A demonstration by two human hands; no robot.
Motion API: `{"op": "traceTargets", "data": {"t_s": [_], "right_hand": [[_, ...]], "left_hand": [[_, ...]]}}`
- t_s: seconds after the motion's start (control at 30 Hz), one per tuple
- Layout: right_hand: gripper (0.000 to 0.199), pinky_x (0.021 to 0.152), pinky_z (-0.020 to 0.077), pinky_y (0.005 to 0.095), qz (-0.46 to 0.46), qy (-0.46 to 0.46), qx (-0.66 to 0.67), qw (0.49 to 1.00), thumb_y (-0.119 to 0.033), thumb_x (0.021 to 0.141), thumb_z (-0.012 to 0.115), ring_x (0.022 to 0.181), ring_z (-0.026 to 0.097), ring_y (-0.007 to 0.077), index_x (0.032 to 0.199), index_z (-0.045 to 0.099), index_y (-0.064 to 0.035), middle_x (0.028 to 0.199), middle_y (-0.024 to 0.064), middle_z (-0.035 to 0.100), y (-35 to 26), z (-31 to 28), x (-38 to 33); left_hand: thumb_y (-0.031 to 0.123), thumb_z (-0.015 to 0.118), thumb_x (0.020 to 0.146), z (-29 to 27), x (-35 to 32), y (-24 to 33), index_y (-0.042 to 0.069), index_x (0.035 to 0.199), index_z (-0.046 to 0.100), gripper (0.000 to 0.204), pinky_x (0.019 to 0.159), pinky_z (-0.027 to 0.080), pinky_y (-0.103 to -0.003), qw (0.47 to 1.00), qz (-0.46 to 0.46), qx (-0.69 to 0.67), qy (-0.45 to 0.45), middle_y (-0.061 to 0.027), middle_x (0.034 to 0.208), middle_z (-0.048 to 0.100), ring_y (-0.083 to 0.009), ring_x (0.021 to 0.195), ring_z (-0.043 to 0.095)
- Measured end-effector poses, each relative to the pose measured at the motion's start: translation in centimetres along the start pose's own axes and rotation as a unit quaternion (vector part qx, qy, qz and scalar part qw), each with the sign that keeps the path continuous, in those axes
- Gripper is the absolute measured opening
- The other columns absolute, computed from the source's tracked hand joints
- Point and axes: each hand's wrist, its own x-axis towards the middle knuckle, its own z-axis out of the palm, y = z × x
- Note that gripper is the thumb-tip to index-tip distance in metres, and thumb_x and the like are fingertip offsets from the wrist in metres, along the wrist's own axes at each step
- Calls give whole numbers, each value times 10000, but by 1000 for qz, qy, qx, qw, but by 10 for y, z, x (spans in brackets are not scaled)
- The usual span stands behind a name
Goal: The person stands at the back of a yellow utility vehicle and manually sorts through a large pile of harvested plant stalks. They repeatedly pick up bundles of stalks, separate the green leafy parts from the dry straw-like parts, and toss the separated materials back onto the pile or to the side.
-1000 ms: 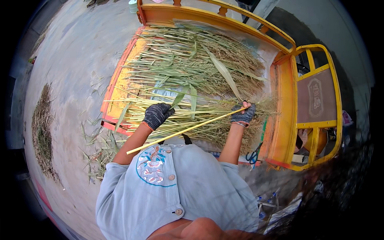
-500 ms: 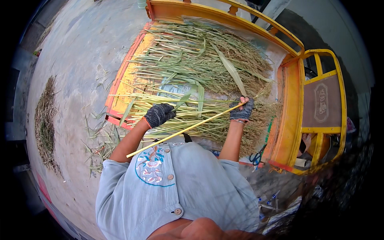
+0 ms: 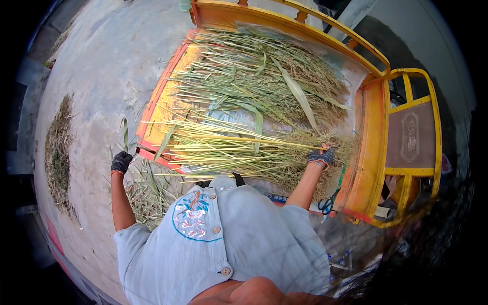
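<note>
My left hand (image 3: 121, 162), in a dark knit glove, is out past the cart bed's left edge. Its fingers are closed on a long green leaf (image 3: 125, 133) that sticks up from them. At the right, my gloved right hand (image 3: 322, 154) grips a yellow broomcorn stalk (image 3: 264, 140) near its seed-head end. That stalk lies over a pile of peeled stalks (image 3: 213, 157), bare ends leftward and brushy heads rightward. Beyond it spreads a larger bunch of leafy broomcorn (image 3: 244, 71), with a broad pale leaf (image 3: 296, 94) on top.
The stalks rest on an orange and yellow cart bed (image 3: 158, 94) with a railing (image 3: 325, 20) at the back. Scissors (image 3: 327, 205) lie by its near right corner. Stripped leaves (image 3: 147, 195) litter the concrete floor, and a dried plant heap (image 3: 58, 157) lies farther left.
My left hand has swung left off the pile and now carries a leaf. My right hand has moved slightly right and nearer, and its stalk now lies over the pile.
</note>
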Motion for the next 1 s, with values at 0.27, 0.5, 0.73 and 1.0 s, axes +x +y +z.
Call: {"op": "traceTargets", "data": {"t_s": [0.27, 0.5, 0.73, 1.0], "right_hand": [[147, 424, 376, 267, 142, 63, -82, 985, -169, 872, 412, 460, 387, 149, 761, 408, -73, 656, 73, 486, 115, -58, -23], [148, 492, 423, 289, 183, 141, -116, 966, -189, 847, 466, 541, 443, 171, 818, 427, -49, 677, 77, 493, 150, -120, 6], [160, 466, 408, 290, 169, 146, -121, 967, -184, 882, 430, 532, 434, 178, 838, 397, -33, 757, 117, 492, 140, -76, -15], [144, 477, 429, 282, 141, 162, -115, 970, -184, 868, 468, 556, 450, 186, 902, 414, -56, 785, 136, 528, 136, -55, -23]], "left_hand": [[455, 520, 775, -6, -66, -15, 26, 974, 627, 485, 847, 405, -389, 956, -251, 110, 103, -195, 1019, 587, -332, 985, 535], [291, 604, 748, 77, -31, 100, 21, 815, 641, 280, 754, 433, -383, 967, -9, -53, 250, -156, 850, 614, -312, 834, 572], [209, 616, 715, 139, -11, 244, 63, 774, 635, 159, 738, 440, -382, 966, 247, -71, 40, -130, 814, 603, -302, 801, 566], [320, 610, 728, 178, -9, 308, 146, 1060, 567, 377, 848, 397, -423, 911, 394, 47, -114, -102, 1089, 563, -314, 993, 504]]}}
